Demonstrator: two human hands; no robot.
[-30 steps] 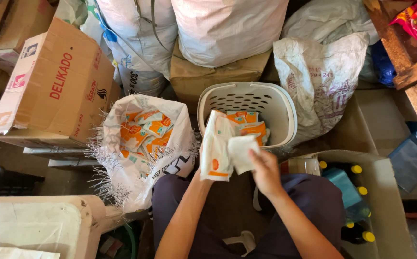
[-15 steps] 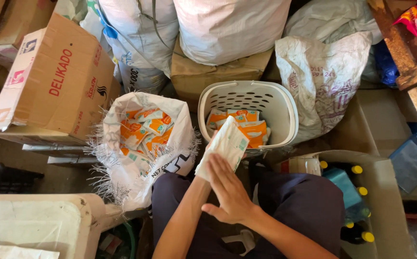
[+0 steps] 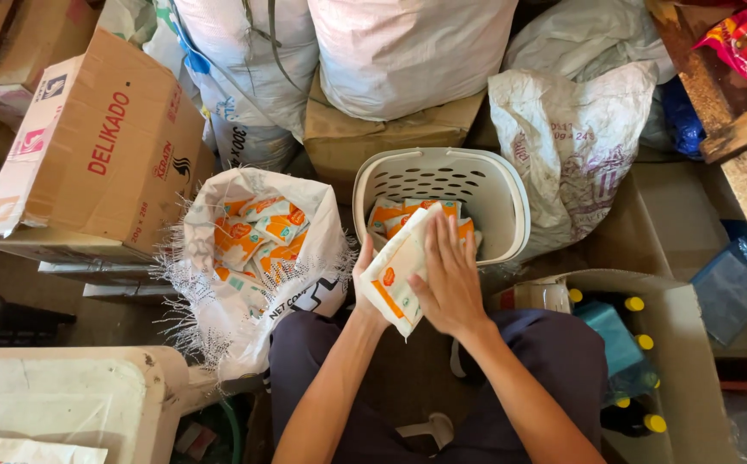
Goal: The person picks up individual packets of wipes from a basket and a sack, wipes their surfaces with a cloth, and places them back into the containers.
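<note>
A person sits above their own lap, holding a stack of white and orange packets (image 3: 397,277) between both hands. The left hand (image 3: 366,283) grips the stack from underneath at its left edge, mostly hidden. The right hand (image 3: 449,279) lies flat and open on top, fingers spread, pressing down. Just beyond the hands stands a white plastic basket (image 3: 500,193) with more packets inside. To the left of the hands, an open woven sack (image 3: 244,318) holds many similar packets. A cardboard box (image 3: 90,155) sits farther left.
</note>
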